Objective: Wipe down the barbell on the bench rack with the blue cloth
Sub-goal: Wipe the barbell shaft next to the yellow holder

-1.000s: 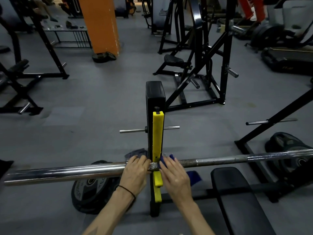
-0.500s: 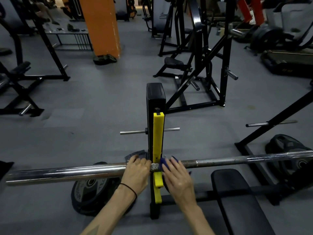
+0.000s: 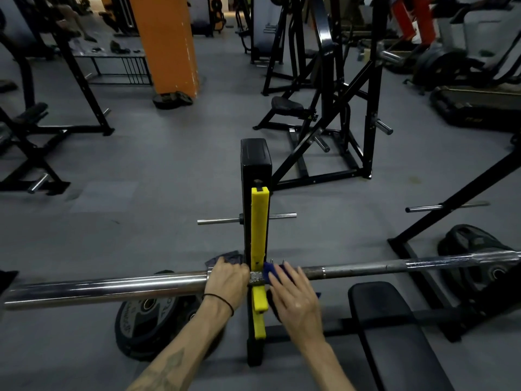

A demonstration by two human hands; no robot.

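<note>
On the bench rack, barbell (image 3: 112,289) lying crosswise, seated in the yellow-lined upright (image 3: 258,230) between the two hands. Left hand (image 3: 225,283) curled over the thick chrome sleeve just left of the upright, fingers wrapped round the bar; thin black band (image 3: 222,301) on that wrist. Right hand (image 3: 296,300) just right of the upright, fingers curved over the blue cloth (image 3: 272,273), pressing it against the thinner shaft; cloth bunched beneath the fingertips and partly hidden by the hand, a short knurled stretch of bar exposed between cloth and upright. A second, darker rag (image 3: 225,256) just beyond the left hand's knuckles, touching or close behind the bar; cannot tell which. Weight plate (image 3: 149,320) on the floor below the left forearm. Black padded bench (image 3: 394,334) to the right of the right forearm, under the shaft. Another plate (image 3: 476,244) far right of the right hand, behind the bar's far end.
</note>
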